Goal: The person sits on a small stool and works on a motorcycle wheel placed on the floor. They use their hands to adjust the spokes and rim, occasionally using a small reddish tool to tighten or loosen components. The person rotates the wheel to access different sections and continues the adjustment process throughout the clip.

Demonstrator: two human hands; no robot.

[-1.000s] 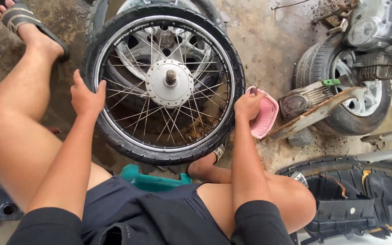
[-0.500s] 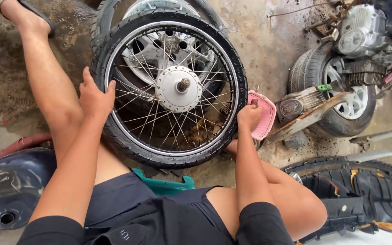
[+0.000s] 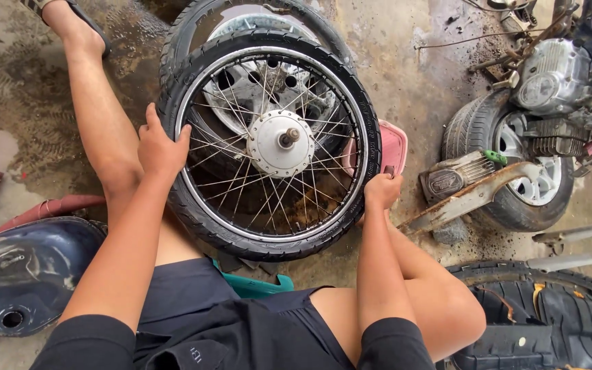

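Beside crowded scrap, both hands [image 3: 161, 147] apparently grip wheel [image 3: 268, 140].

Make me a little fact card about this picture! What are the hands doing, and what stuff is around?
left hand: grips the left side of the spoked wheel
right hand: pressed on the tyre's right side
under the wheel: another tyre
behind right hand: pink tub
far right: motorbike engine and a small wheel
floor: wet, dirty concrete
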